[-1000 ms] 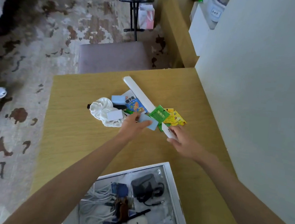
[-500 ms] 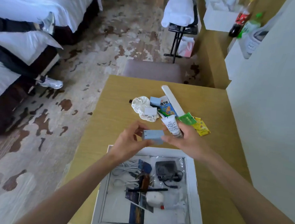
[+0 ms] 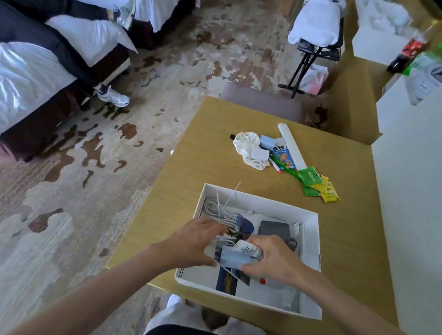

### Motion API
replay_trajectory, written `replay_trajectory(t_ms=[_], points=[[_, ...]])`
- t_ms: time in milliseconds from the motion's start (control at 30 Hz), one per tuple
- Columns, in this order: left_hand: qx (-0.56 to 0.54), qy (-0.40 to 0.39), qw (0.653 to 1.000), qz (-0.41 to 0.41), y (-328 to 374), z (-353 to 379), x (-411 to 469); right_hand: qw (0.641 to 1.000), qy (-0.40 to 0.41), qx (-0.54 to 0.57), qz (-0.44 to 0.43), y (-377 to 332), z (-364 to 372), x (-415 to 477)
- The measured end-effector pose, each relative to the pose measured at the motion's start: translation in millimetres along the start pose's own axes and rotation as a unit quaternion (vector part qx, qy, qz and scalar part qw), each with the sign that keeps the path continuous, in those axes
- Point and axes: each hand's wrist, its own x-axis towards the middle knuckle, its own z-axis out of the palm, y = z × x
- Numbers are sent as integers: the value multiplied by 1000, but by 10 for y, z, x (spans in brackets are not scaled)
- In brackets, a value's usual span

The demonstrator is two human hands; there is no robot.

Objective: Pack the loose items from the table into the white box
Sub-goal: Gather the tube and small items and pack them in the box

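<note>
Both hands share one grip inside the white box [image 3: 312, 244] at six o'clock on the tabletop [image 3: 185, 191]: the left hand [image 3: 194, 242] and right hand [image 3: 273, 260] close together on a pale blue packet [image 3: 233, 259], the right also pinning a small white tube [image 3: 247, 248]. Packing looks about half done. White cables [image 3: 218, 212], a dark pouch [image 3: 274, 229] and cards already lie inside. At twelve o'clock, a long white stick [image 3: 291, 145], white cloth [image 3: 247, 145] and green and yellow sachets [image 3: 317, 183] wait.
</note>
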Motion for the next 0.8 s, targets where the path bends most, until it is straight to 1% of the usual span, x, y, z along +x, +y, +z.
replay_trajectory(t_ms=[100,200,333,433,600,700,800], points=[[89,-24,996,21,-14,13,21,998,-30,-55,21,98,74,-69],[144,2,988,57,-94,-7,60,996,-43,-74,14,57,199,-18],[161,49,982,87,-257,-18,109,994,-66,-83,0,-103,423,183],[166,55,980,96,-320,17,135,994,-102,-49,-2,-185,546,306],[164,97,976,107,-328,17,156,986,-164,-3,12,-256,624,340],[155,115,975,109,-306,27,174,983,-178,29,33,-280,596,310],[158,127,972,117,-307,29,196,985,-170,14,38,-232,527,265]])
